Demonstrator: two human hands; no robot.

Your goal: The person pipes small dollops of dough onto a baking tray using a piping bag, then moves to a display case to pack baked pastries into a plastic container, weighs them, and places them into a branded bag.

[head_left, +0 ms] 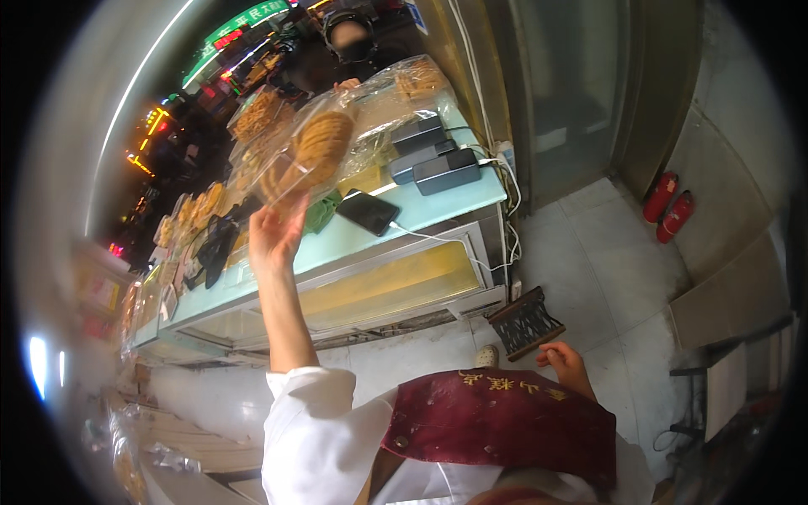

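Note:
My left hand (278, 240) reaches up over the counter and grips the lower edge of a clear plastic box of cookies (324, 147). The round, golden-brown cookies stand in an overlapping row inside, and the box is tilted. Below it on the glass counter (307, 255) lie a black smartphone (368, 211) with a white cable and a crumpled green bag (321, 214). My right hand (568, 366) hangs low beside my dark red apron (497, 421), its fingers loosely bent and nothing visible in them.
Dark box-shaped devices (446, 172) with cables stand at the counter's right end. Packaged baked goods (198, 206) line its far side. A person (349, 46) stands across it. A small folding stool (526, 324) and two red fire extinguishers (667, 206) are on the floor.

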